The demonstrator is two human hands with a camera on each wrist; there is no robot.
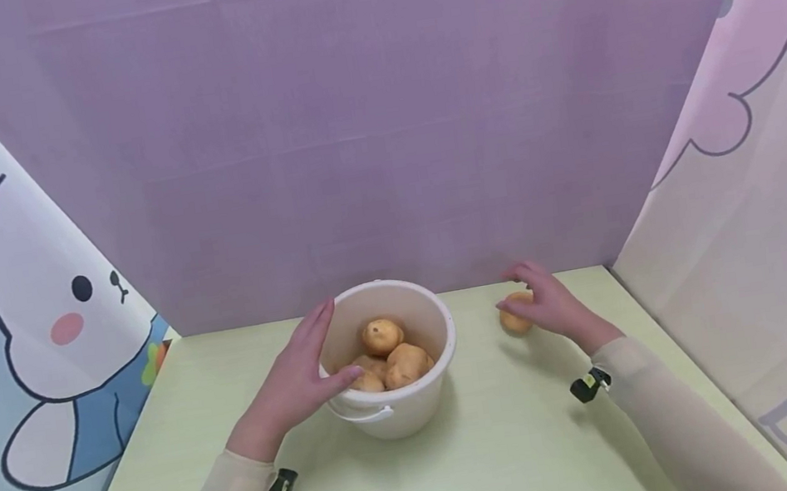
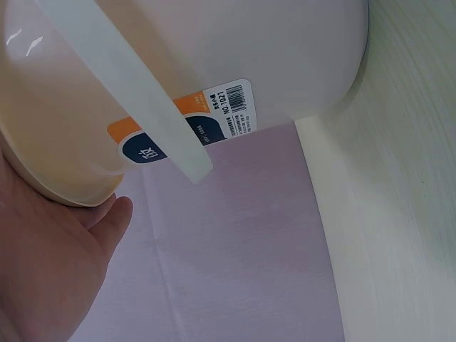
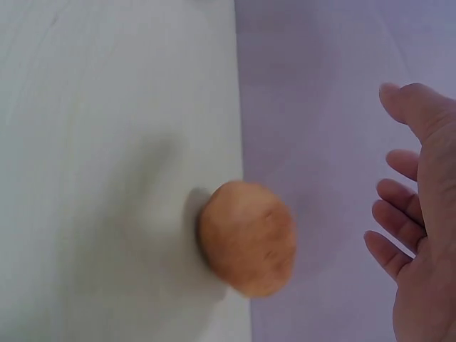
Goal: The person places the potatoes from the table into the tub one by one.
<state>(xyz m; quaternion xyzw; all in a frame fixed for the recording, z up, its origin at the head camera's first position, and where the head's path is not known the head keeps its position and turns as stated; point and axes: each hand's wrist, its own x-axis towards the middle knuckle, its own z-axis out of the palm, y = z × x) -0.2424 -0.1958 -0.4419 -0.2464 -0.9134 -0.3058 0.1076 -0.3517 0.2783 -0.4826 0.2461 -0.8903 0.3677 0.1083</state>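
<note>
Sitting on table: a white bucket [image 1: 394,396] is standing upright near the middle of the pale green table [image 1: 500,465], with its thin handle [image 1: 360,412] hanging down the near side.
Bucket contents: several potatoes [image 1: 386,353] are lying piled inside, one resting higher than the others toward the far wall of the bucket.
Left hand: the left hand [image 1: 299,380] is resting against the left side of the bucket, fingers straight and lying along the rim, thumb reaching toward the near edge; it is touching the bucket without curling round it.
Left wrist view: the palm [image 2: 50,263] is showing just under the bucket's rim [image 2: 43,171], and a label with a barcode [image 2: 214,114] is sitting on the bucket's wall beside the handle strip.
Loose potato: a single potato [image 1: 515,316] is lying on the table to the right of the bucket, close to the back edge where the table is meeting the purple backdrop [image 1: 375,114].
Right hand: the right hand [image 1: 548,303] is hovering at the loose potato with fingers spread and relaxed; in the right wrist view the fingers [image 3: 399,206] are standing apart from the potato [image 3: 248,237], not gripping it.
Sides: a cartoon rabbit curtain [image 1: 35,329] is hanging on the left, and a pale pink curtain [image 1: 770,184] on the right.
Sleeves: both forearms are wearing light, sheer sleeves [image 1: 678,415].
</note>
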